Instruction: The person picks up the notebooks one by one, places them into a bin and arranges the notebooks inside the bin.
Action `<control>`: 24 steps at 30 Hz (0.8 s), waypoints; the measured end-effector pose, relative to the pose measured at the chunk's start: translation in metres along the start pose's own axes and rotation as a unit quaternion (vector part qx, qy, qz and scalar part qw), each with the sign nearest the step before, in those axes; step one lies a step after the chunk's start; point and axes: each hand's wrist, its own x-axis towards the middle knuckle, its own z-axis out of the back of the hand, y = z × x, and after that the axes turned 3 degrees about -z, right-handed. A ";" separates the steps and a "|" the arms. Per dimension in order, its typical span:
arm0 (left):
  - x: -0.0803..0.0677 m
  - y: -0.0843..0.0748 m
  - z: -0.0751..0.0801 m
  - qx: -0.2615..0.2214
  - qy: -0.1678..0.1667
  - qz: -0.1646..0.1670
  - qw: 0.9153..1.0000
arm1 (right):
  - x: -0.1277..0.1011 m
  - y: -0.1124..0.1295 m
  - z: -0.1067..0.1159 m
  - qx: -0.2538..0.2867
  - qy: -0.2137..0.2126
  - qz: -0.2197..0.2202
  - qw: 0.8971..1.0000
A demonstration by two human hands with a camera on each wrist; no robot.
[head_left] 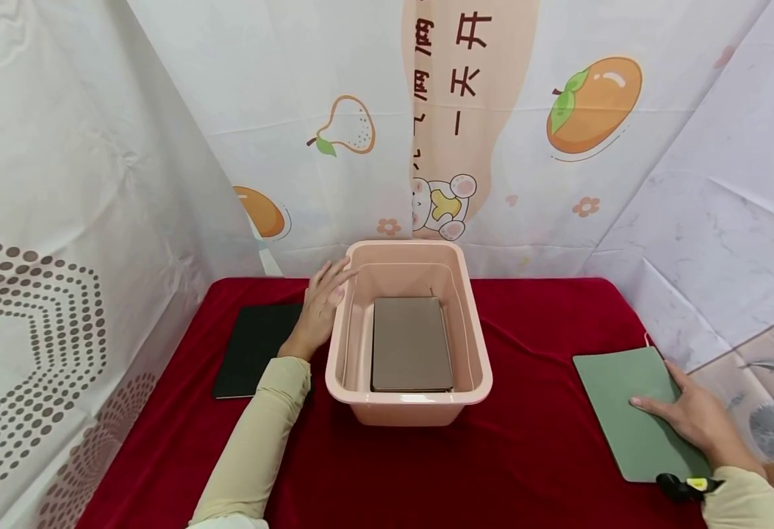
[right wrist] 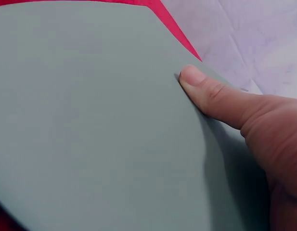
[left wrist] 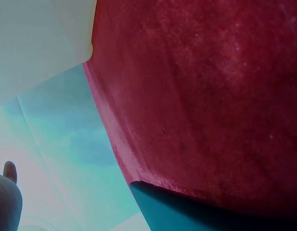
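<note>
A pink plastic basin stands mid-table with a grey-brown notebook lying inside. At its left rim, my left hand has its fingers extended; whether they touch the rim I cannot tell. A black notebook lies partly behind that hand and forearm. Far to the right, my right hand grips a green notebook by its right edge. In the right wrist view the thumb presses on the cover; the other fingers are hidden beneath the notebook.
Dark red cloth covers the table. White printed curtains hang behind and along both sides. A dark band with a yellow label is at the right wrist.
</note>
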 end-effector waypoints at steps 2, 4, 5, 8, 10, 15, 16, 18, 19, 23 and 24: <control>0.000 -0.001 0.000 -0.002 0.001 0.002 1.000 | -0.001 0.000 0.000 0.001 -0.007 0.005 1.000; 0.000 -0.001 0.000 -0.002 0.002 0.002 1.000 | -0.002 0.000 0.001 0.004 -0.016 0.008 1.000; 0.000 -0.001 0.000 -0.002 0.003 0.003 1.000 | -0.002 -0.001 0.001 0.006 -0.022 0.011 1.000; 0.000 0.001 0.000 0.000 0.003 0.004 1.000 | -0.003 -0.002 0.002 0.013 -0.032 0.006 0.999; 0.000 0.001 0.000 -0.001 0.001 0.004 1.000 | -0.003 -0.002 0.003 0.020 -0.037 0.005 0.999; 0.002 0.001 0.001 -0.006 -0.005 -0.003 1.000 | -0.002 -0.002 0.004 0.024 -0.040 0.009 0.999; 0.002 0.000 0.001 -0.006 -0.006 -0.004 1.000 | -0.002 -0.002 0.005 0.024 -0.041 0.009 0.999; 0.002 0.000 0.001 -0.005 -0.005 -0.003 1.000 | -0.002 -0.001 0.007 0.023 -0.033 0.004 0.999; 0.001 0.000 0.001 -0.004 -0.005 -0.002 1.000 | -0.002 -0.001 0.008 0.024 -0.029 0.001 0.999; 0.000 0.000 0.000 -0.001 -0.005 0.000 1.000 | -0.002 0.002 0.013 0.022 -0.021 -0.004 1.000; 0.000 0.000 0.000 -0.001 -0.005 -0.001 1.000 | -0.002 0.002 0.013 0.022 -0.023 -0.004 0.999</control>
